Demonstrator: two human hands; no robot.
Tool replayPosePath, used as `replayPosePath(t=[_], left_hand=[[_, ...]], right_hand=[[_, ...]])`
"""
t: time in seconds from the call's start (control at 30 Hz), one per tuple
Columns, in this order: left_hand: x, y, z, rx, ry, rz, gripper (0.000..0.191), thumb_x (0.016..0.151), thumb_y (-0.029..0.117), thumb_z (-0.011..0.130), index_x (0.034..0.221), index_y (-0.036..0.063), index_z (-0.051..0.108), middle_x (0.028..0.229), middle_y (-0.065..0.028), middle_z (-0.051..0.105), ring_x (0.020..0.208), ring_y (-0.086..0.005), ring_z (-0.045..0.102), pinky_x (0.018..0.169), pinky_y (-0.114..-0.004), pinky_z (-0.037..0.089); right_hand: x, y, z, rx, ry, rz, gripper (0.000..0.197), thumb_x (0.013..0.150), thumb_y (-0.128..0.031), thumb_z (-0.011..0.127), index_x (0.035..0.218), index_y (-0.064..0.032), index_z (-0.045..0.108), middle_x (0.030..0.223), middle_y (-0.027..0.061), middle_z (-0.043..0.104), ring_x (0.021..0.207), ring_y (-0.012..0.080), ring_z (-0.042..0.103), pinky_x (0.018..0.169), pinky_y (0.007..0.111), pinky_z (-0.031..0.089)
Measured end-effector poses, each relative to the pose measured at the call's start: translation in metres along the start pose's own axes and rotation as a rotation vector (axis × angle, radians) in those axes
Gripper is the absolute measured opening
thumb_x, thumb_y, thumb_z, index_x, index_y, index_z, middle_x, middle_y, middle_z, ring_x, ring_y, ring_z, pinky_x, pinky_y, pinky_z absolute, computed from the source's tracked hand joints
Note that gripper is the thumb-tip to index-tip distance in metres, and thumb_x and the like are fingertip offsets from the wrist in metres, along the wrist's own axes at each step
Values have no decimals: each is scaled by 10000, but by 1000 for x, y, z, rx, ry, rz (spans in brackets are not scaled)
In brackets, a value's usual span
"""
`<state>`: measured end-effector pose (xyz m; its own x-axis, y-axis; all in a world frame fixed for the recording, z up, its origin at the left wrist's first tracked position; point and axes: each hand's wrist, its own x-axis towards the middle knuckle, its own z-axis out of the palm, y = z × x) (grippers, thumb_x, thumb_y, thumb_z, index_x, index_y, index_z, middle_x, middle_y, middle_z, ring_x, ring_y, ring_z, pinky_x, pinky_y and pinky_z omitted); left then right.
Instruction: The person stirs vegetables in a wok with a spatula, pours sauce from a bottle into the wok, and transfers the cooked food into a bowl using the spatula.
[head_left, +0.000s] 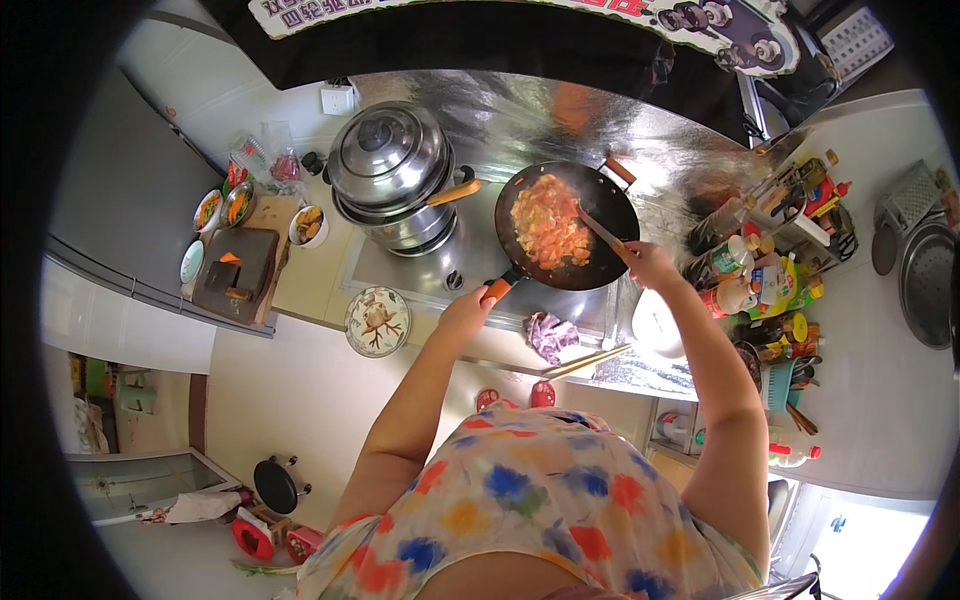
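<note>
A dark wok (600, 262) sits over the stove with a reddish-orange mix of what looks like tomato and egg (551, 221) heaped in its left half. My left hand (465, 313) grips the wok's orange handle (502, 286) at the near side. In my right hand (651, 264) is a spatula (600, 231) with a wooden handle, its blade reaching into the right side of the food. Faint steam hangs above the pan. Just below the wok lies a crumpled purple cloth (551, 336), and a white bowl (658, 324) stands under my right forearm.
At left stands a lidded steel steamer pot (390, 165), a wooden handle jutting right. A patterned plate (377, 322) sits at the counter edge; chopsticks (589, 361) lie near the cloth. A cutting board (236, 262) is farther left. Several bottles (727, 259) crowd the right. A range hood (480, 52) overhangs the back.
</note>
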<state>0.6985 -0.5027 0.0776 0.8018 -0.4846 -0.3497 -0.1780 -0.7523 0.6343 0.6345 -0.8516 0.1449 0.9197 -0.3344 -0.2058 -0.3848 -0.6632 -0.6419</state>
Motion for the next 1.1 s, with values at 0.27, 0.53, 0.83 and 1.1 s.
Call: replayPosePath(t=[0.27, 0.53, 0.83, 1.1], left_hand=[[-2, 2, 1, 16, 64, 14, 450, 878, 357, 412, 1216, 62, 458, 1048, -188, 577, 965, -344, 543, 821, -410, 419], [-4, 1, 0, -1, 61, -7, 451, 870, 364, 435, 1203, 61, 473, 1062, -190, 572, 978, -337, 540, 833, -399, 416], [-1, 4, -3, 15, 2, 12, 454, 884, 355, 401, 1216, 48, 448, 1086, -189, 558, 994, -341, 527, 832, -425, 411], [-1, -1, 4, -2, 79, 39, 395, 877, 318, 419, 1174, 64, 482, 958, -190, 591, 894, -344, 555, 757, -425, 420]], right_hand=[[-85, -37, -8, -566, 79, -369, 378, 802, -175, 512, 1164, -285, 521, 810, 114, 570, 675, 302, 593, 594, 409, 489], [-149, -93, -73, -795, -29, -302, 402, 802, -162, 514, 1182, -292, 516, 824, 69, 587, 675, 232, 605, 556, 366, 488], [-103, -93, -3, -929, -116, -147, 354, 814, -123, 447, 1157, -156, 526, 830, 87, 616, 746, 216, 627, 603, 344, 510], [-69, -101, -93, -760, -115, -118, 278, 882, -235, 440, 940, -24, 611, 801, 127, 646, 731, 212, 642, 671, 319, 507]])
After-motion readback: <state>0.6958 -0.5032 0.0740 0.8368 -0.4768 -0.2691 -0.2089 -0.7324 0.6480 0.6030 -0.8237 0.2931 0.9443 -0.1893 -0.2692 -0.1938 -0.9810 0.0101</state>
